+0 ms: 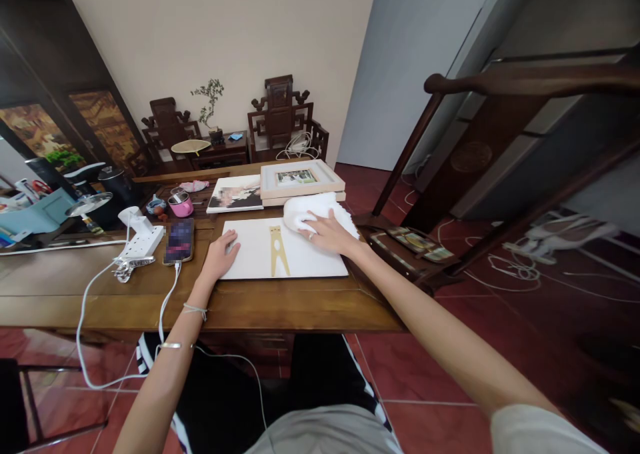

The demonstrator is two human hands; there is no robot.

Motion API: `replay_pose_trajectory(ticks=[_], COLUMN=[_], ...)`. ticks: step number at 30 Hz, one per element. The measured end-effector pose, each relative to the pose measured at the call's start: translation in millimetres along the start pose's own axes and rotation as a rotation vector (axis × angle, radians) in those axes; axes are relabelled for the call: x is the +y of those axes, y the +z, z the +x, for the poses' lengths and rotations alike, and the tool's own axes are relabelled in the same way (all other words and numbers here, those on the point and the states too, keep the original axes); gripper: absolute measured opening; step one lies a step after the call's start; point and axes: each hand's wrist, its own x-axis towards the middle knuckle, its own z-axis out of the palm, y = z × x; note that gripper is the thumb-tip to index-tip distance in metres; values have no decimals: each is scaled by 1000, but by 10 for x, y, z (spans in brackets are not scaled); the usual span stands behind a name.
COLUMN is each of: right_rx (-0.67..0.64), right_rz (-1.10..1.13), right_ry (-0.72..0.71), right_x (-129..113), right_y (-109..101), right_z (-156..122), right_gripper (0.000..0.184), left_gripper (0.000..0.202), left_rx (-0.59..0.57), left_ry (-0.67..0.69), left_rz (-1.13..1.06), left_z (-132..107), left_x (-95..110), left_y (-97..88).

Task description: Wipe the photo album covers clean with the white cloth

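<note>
A flat white board (245, 251) lies on the wooden desk in front of me. Down its middle runs a tan, two-legged strip (277, 251), narrow at the far end and split at the near end. My left hand (221, 255) rests on the board's left edge, fingers extended and holding nothing. Over the board's far right corner, my right hand (325, 233) presses on a bunched white cloth (305, 209), its fingers spread around the folds. The cloth covers that corner and hangs past the right edge.
Behind the board are a light wood picture frame (300, 177) and a canvas print (235, 194). To the left lie a phone (179, 241), a white power strip (143, 243) with cables, and a pink mug (181, 204). A dark wooden chair (415, 247) stands right of the desk.
</note>
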Motion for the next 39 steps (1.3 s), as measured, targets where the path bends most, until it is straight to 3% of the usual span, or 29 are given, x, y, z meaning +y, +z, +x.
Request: replay_pose_trajectory(ticks=[7,11,14,18,21,24,27,32,36,39], right_rx=[-70,-162,-171,-97,-40,-5,-13,-106,-155,-130], right_rz=[9,135,152,123,113,88,56,33,2,11], right_ry=[-127,-147,-8,78,83,82,15,-181,-367,-376], right_x=[-535,-608,-464,-347,-445,-658,-911,-1221,-1225,-1079], right_y=[-185,-298,-295,-205,-93,39,130,118,62,32], right_z=[-1032,-1390,-1216,-571,-94,130,11,-638,-922,-761], right_gripper=[39,43,54,56,52,48,44,40,36,35], left_gripper=[38,36,37,37,37,38,40,42,46,48], left_rx=[6,2,0,-3,-8,-18,-35,-74,-115,-139], left_ry=[3,6,6,9,11,8,8,19,30,40], left_rz=[-15,-13,-9,-4,1,6,5,-2,-2,-2], left_z=[-2,-1,-3,0,3,3,0,7,13,7], left_x=[2,-6,-4,-8,-20,-28,-27,-37,-92,-132], left_y=[18,19,13,10,12,16,29,60,64,56])
